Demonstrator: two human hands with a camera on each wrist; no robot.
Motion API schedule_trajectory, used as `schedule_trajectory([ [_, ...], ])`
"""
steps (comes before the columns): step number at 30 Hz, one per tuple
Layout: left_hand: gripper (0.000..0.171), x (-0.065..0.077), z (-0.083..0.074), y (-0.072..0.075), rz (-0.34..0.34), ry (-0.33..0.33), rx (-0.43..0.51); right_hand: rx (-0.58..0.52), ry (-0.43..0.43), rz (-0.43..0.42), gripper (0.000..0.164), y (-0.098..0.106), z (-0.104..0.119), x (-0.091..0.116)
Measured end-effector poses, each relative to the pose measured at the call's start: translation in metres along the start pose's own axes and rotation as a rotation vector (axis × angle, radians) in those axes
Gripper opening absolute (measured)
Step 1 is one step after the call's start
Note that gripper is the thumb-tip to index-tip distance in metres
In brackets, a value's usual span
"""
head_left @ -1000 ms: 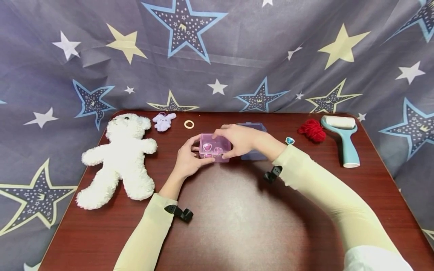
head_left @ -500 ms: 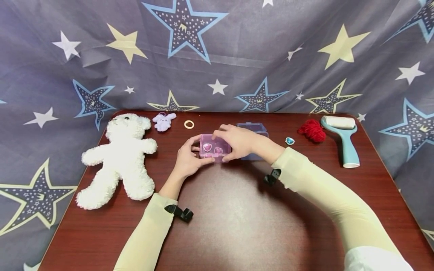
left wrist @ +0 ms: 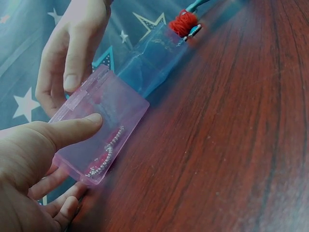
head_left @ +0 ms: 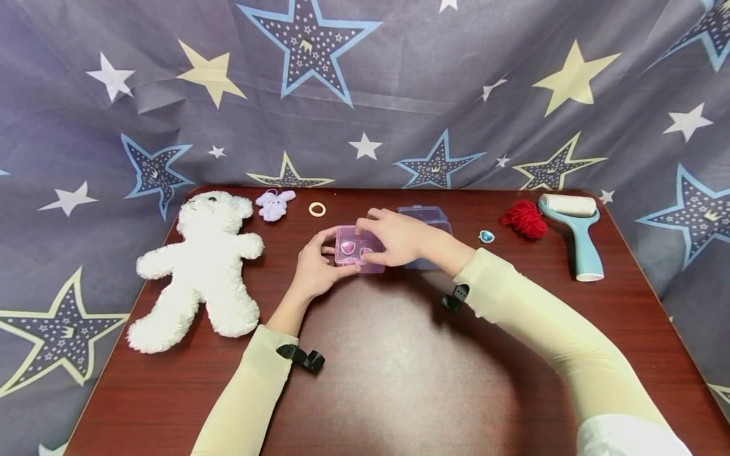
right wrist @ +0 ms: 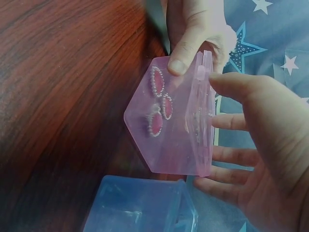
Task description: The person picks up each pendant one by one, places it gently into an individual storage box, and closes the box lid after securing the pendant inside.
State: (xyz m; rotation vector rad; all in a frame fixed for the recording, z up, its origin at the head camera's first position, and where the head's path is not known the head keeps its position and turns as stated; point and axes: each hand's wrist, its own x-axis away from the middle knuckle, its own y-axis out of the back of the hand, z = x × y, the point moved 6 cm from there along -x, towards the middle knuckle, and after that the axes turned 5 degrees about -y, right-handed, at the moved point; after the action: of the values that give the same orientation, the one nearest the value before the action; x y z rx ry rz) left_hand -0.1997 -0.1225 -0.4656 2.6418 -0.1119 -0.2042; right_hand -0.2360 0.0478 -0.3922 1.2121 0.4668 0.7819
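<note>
My left hand (head_left: 320,267) holds a translucent pink plastic box (head_left: 373,268) by its left side, the thumb across its front wall. Three pink gems with beaded silver rims (right wrist: 155,122) show through the wall. The lid (right wrist: 207,113) lies down on the box, with a small latch tab near its edge. Over the lid from the right reaches my right hand (head_left: 402,237); its spread fingers and thumb touch or nearly touch the lid edge. Behind that hand, partly hidden, stands a translucent blue box (head_left: 424,214), its lid raised.
A white plush bear (head_left: 208,266), a small lilac plush toy (head_left: 275,205) and a pale ring (head_left: 317,203) lie to the left. On the right are a blue gem (head_left: 486,236), red yarn (head_left: 523,219) and a lint roller (head_left: 584,247). A starry cloth (head_left: 365,95) hangs behind the table.
The pink lid has come down at the front. My right thumb has shifted from the box's front edge onto or over the lid. The left hand keeps its hold.
</note>
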Motion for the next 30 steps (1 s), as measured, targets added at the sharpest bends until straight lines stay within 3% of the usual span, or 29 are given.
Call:
schedule_trajectory([
  [14, 0.093, 0.000, 0.000, 0.000, -0.001, 0.002, 0.002, 0.000, -0.035, -0.023, 0.052, -0.003, -0.001, -0.003],
  [21, 0.093, 0.000, 0.000, 0.000, -0.008, 0.000, 0.010, -0.044, -0.033, -0.006, 0.050, 0.006, 0.005, -0.007],
  [30, 0.092, -0.001, 0.001, -0.001, -0.019, -0.011, 0.018, 0.021, -0.146, 0.072, 0.051, 0.013, 0.014, -0.015],
])
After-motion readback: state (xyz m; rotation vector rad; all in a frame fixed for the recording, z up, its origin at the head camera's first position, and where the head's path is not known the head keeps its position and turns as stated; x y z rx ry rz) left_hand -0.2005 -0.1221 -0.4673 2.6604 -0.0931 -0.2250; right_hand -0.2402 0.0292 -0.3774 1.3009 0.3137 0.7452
